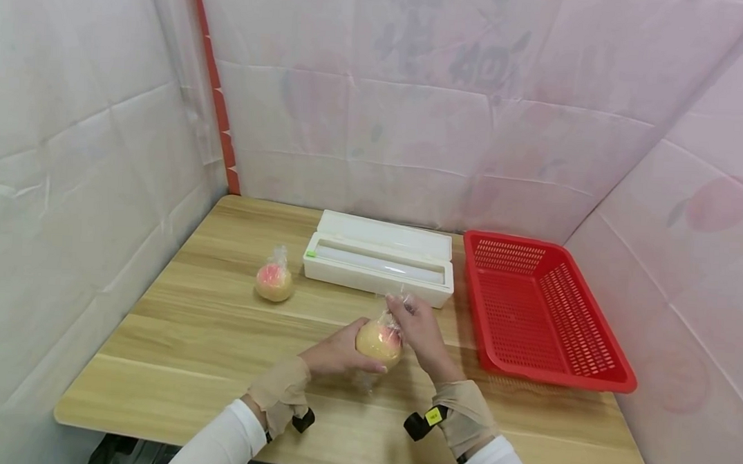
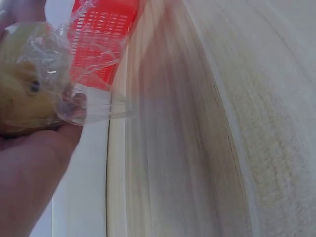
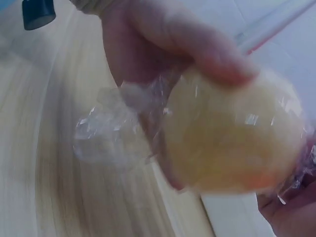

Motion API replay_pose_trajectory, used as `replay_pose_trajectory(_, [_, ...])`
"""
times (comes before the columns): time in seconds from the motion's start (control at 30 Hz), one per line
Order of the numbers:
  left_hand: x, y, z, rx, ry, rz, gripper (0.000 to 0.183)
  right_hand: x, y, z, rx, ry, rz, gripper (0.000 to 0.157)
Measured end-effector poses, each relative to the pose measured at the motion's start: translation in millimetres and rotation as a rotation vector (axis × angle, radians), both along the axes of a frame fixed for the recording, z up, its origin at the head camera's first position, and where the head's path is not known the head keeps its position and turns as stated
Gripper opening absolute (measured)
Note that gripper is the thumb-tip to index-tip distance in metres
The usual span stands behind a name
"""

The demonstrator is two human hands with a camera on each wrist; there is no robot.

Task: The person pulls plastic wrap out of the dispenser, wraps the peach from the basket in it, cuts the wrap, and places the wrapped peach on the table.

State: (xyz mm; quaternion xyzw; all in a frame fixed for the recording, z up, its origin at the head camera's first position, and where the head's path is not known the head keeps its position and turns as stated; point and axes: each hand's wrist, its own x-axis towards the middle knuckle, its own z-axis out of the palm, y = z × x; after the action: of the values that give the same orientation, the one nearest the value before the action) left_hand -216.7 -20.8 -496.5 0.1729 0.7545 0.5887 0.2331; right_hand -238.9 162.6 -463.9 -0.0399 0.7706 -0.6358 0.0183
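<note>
A round yellow fruit with a pink blush [image 1: 378, 343], apple-like and wrapped in clear plastic film, is held over the table between both hands. My left hand [image 1: 341, 350] grips it from the left side, thumb and fingers round it. At the fruit's top right, my right hand [image 1: 422, 334] pinches the gathered film [image 1: 390, 320]. Loose film [image 3: 111, 131] trails from the fruit's other end in the right wrist view. In the left wrist view a dark spot shows on the fruit [image 2: 22, 94] beneath crumpled film.
Another wrapped yellow-and-pink fruit [image 1: 274, 283] sits on the wooden table [image 1: 211, 336] at the left, its film bunched on top. Behind my hands, a long white box [image 1: 345, 276] stands with its lid raised and a roll inside. A red perforated basket [image 1: 499, 314] occupies the right.
</note>
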Motion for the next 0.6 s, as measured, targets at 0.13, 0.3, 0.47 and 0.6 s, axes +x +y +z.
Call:
replay_pose_trajectory(0.13, [2.9,-3.1,4.9,0.046,0.006,-0.009,0.082,-0.3,1.2,-2.4,-0.102,-0.072,0.012,0.035])
replay_pose_trajectory(0.3, [6.2,-6.5,10.0,0.086,0.011,-0.004,0.085,0.2,1.1,-7.6,-0.161,-0.137,0.001,0.039])
replay_pose_trajectory(0.47, [9.1,-9.3,13.9,0.114,0.023,-0.014,0.083,3.0,-1.4,-12.5,-0.133,-0.169,-0.017,0.034])
replay_pose_trajectory(0.6, [12.1,-12.0,18.3,0.123,0.045,-0.015,0.08,7.1,-5.3,-14.9,-0.138,-0.215,0.025,0.026])
